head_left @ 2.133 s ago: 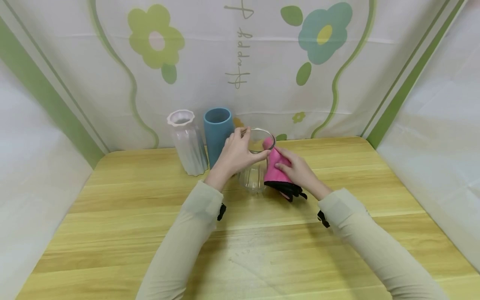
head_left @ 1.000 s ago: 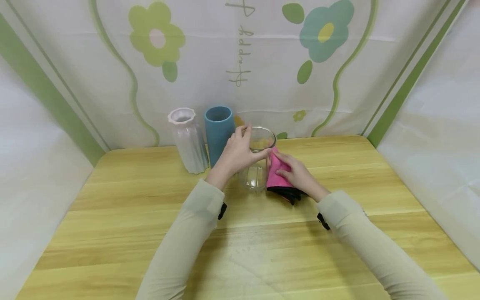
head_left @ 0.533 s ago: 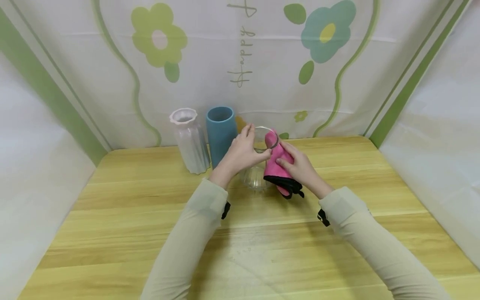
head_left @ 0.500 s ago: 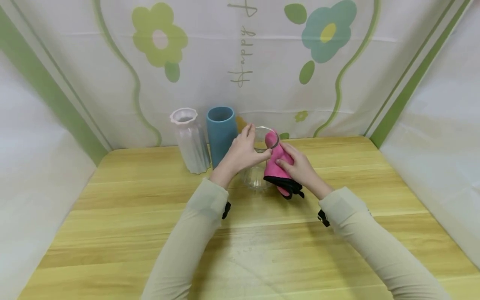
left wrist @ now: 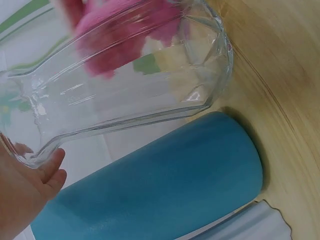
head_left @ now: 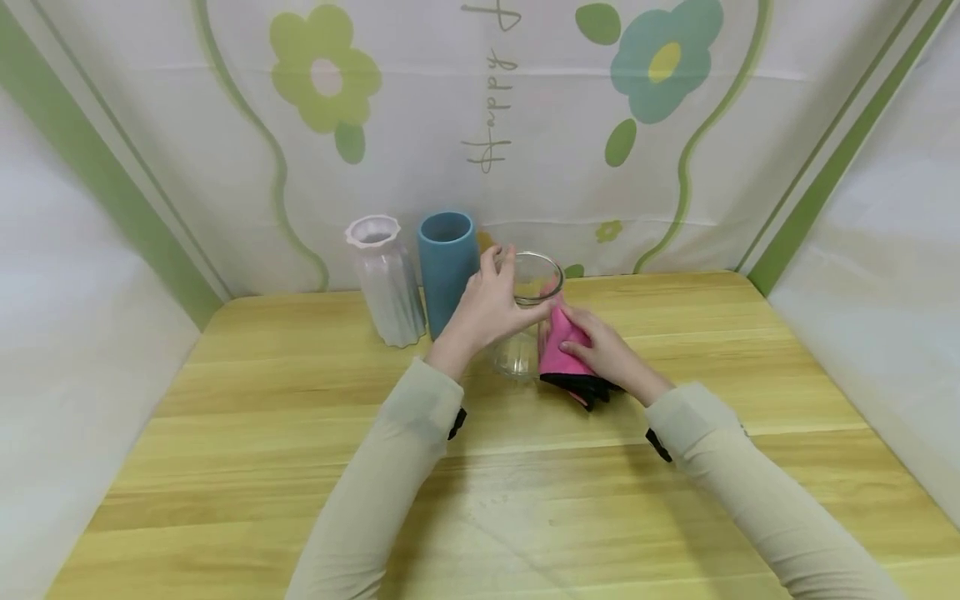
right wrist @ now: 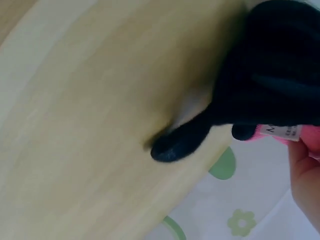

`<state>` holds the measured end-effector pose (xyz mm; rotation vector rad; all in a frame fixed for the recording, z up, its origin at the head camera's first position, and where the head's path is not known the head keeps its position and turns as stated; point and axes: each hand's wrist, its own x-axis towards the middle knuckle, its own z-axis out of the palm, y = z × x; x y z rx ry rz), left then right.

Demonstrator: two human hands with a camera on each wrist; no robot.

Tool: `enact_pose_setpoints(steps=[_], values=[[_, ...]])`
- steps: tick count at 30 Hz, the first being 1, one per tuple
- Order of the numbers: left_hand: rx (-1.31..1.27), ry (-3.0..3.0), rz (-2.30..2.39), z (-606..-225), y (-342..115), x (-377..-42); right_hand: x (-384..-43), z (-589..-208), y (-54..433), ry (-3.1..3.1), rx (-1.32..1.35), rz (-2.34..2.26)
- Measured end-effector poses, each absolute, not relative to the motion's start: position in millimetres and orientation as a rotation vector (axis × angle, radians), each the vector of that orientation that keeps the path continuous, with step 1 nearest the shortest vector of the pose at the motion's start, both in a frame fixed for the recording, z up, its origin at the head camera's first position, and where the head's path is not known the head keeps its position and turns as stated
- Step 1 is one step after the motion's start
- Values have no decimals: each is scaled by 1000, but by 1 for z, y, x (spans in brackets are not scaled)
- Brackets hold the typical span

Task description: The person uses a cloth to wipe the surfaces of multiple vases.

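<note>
A clear glass vase (head_left: 517, 357) stands upright on the table, wide at the rim and narrower at the neck. My left hand (head_left: 491, 304) grips it just under the rim, fingers behind and thumb in front. In my right hand (head_left: 609, 354) is a folded pink cloth (head_left: 561, 348) with black edging, pinched between thumb and fingers against the vase's right side. Through the glass, the left wrist view shows the pink cloth (left wrist: 120, 42) blurred along the far wall. The cloth's black trim (right wrist: 272, 70) and a white label fill much of the right wrist view.
A blue cylindrical vase (head_left: 447, 279) stands close to the left of the glass one, partly behind my left hand. Left of that is a pale ribbed vase (head_left: 392, 292) with a scalloped rim. A flower-printed curtain (head_left: 420, 142) hangs behind the wooden table (head_left: 285, 467).
The cloth has slid up the glass vase's right side and back down, its top showing near the rim half a second ago. My left hand keeps its grip on the vase.
</note>
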<state>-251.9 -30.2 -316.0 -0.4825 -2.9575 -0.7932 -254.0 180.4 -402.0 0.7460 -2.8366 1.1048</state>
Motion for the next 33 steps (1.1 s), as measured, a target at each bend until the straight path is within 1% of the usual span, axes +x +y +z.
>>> enact_pose_setpoints(steps=[5,10,23,33], values=[[-454,-2958,-755,-314,-27,-251,-255,-406,183,-2890,748,1016],[-468,-2964,-742,-314,-27,-250,-254,-400,184,-2894,733,1008],[-548,-3022,-772,-307,-35,-249,-253,-369,174,-2690,641,1237],[-592,-3031,-762,-311,-33,-251,-252,-383,175,-2759,699,1144]])
